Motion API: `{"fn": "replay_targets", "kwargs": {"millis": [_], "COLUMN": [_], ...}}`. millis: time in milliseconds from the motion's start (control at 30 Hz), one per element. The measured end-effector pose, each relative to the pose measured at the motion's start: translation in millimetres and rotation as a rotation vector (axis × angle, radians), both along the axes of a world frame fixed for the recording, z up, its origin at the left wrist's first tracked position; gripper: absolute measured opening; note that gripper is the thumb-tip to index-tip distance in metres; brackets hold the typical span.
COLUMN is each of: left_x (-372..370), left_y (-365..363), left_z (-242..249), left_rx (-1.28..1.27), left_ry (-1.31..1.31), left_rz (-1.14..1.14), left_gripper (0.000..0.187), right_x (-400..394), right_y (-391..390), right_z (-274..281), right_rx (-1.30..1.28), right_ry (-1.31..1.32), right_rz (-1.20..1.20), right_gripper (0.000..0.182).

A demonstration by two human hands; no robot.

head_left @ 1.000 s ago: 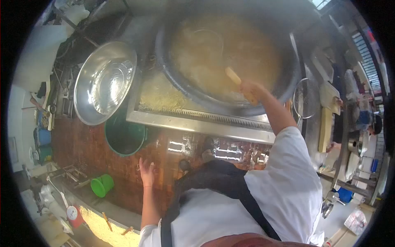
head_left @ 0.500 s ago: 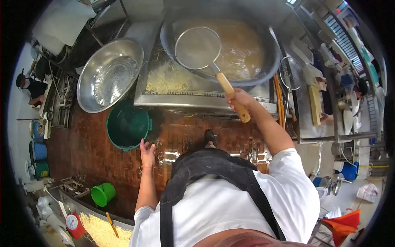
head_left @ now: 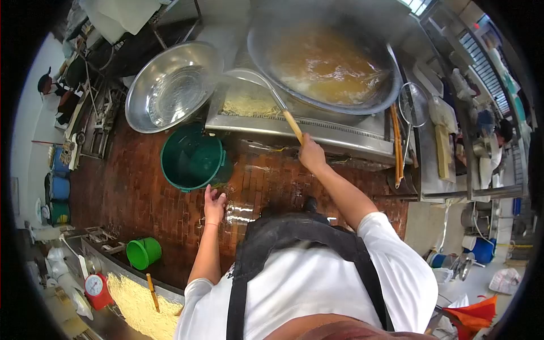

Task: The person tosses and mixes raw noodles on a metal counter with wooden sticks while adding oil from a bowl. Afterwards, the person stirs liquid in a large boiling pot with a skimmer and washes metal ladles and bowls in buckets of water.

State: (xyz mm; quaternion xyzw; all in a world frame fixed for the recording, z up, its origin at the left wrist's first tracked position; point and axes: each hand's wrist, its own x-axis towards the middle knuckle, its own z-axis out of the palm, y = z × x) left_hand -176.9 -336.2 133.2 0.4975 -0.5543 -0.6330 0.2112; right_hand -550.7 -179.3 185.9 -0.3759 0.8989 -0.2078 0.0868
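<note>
My right hand (head_left: pixel 312 154) is closed around the wooden handle of a long-handled strainer (head_left: pixel 292 126). The strainer's round head is tilted and blurred, over the steel stove ledge between the big pot (head_left: pixel 341 107) and a wide metal basin (head_left: pixel 170 93). Steaming brownish liquid bubbles in the pot. Pale noodles (head_left: pixel 249 106) lie on the ledge, partly behind the strainer. My left hand (head_left: pixel 214 207) holds nothing; its fingers are apart, just below the rim of a dark green tub (head_left: pixel 192 161).
A second strainer (head_left: pixel 413 105) and long wooden sticks (head_left: pixel 396 144) stand right of the pot. Behind on the left are a bright green bucket (head_left: pixel 144 253), a red scale (head_left: pixel 97 290) and a heap of noodles (head_left: pixel 139 306). The brick floor (head_left: pixel 136 187) looks wet.
My right hand has swung the strainer left from over the pot to beside the basin, and its head has turned. My left hand stays open near the tub. The view has shifted.
</note>
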Motion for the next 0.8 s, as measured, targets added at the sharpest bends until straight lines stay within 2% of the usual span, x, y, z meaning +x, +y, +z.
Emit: {"fn": "replay_targets", "kwargs": {"millis": [67, 167, 200, 300, 400, 467, 500, 533, 633, 700, 800], "left_x": [-4.1, -12.6, -18.9, -39.4, -56.2, -76.5, -87.8, -98.2, -136.5, -160.4, -190.4], "left_y": [6.2, 18.3, 24.8, 43.3, 50.9, 65.3, 73.0, 80.7, 110.7, 125.7, 151.3], "left_z": [6.1, -2.3, 2.3, 10.9, -4.9, 1.6, 6.3, 7.4, 14.6, 10.5, 12.4], "left_rx": [-0.009, 0.062, 0.062, 0.081, 0.078, 0.087, 0.091, 0.071, 0.075, 0.093, 0.071], "left_ry": [-0.01, 0.039, 0.025, 0.051, 0.066, 0.055, 0.041, 0.028, -0.013, -0.039, -0.045], "left_rz": [0.008, 0.027, 0.012, 0.02, 0.002, 0.019, 0.033, 0.018, 0.014, -0.023, -0.073], "left_gripper": [0.077, 0.076, 0.076, 0.076, 0.074, 0.074, 0.074, 0.074, 0.074, 0.074, 0.072], "right_x": [9.3, 1.0, -7.4, -29.8, -58.3, -81.3, -96.2, -120.5, -185.6, -216.3, -242.1], "right_y": [-3.8, 2.7, 4.7, 12.5, 41.2, 83.0, 104.0, 131.0, 222.8, 273.4, 332.8], "right_z": [25.1, -30.3, -31.2, -12.1, 27.2, 83.5, 98.5, 90.3, 68.1, 39.4, 44.6], "right_rx": [-0.06, 0.025, 0.062, -0.085, -0.198, -0.338, -0.416, -0.5, -0.603, -0.234, -0.147], "right_ry": [0.002, -0.07, -0.118, -0.146, -0.139, -0.524, -0.716, -0.898, -0.974, -0.077, -0.181], "right_rz": [-0.008, -0.071, -0.041, -0.013, 0.045, -0.065, -0.115, -0.143, -0.137, -0.303, -0.528], "right_gripper": [0.036, 0.031, 0.033, 0.043, 0.045, 0.05, 0.053, 0.059, 0.055, 0.046, 0.043]}}
